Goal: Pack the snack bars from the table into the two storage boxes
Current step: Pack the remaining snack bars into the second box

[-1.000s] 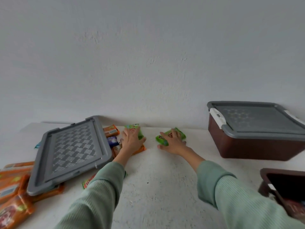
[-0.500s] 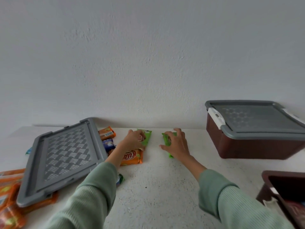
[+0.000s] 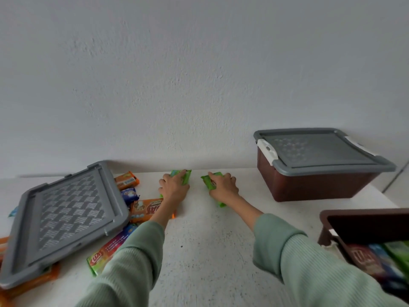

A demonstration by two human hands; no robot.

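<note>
Left hand: my left hand [image 3: 174, 187] curls over a green foil-wrapped snack bar [image 3: 185, 175] near the far edge of the white counter [image 3: 210, 251].
Right hand: my right hand [image 3: 224, 187] clamps a second green wrapped bar [image 3: 208, 182], just beside the first.
Destination: the open brown plastic storage box [image 3: 358, 212] at the near right corner, with bars inside.
Risk: the slick wrappers could slip from a shallow grip. My left sleeve [image 3: 132, 262] may drag the orange wrapped bars [image 3: 146, 209] beside the loose grey plastic lid [image 3: 66, 218].

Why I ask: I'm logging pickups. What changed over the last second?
The left hand and right hand curled from flat into a grip on one bar each. The right green bar turned from crosswise to lengthwise; the left green bar slid right. Loose lid, closed box and open box stayed put.
</note>
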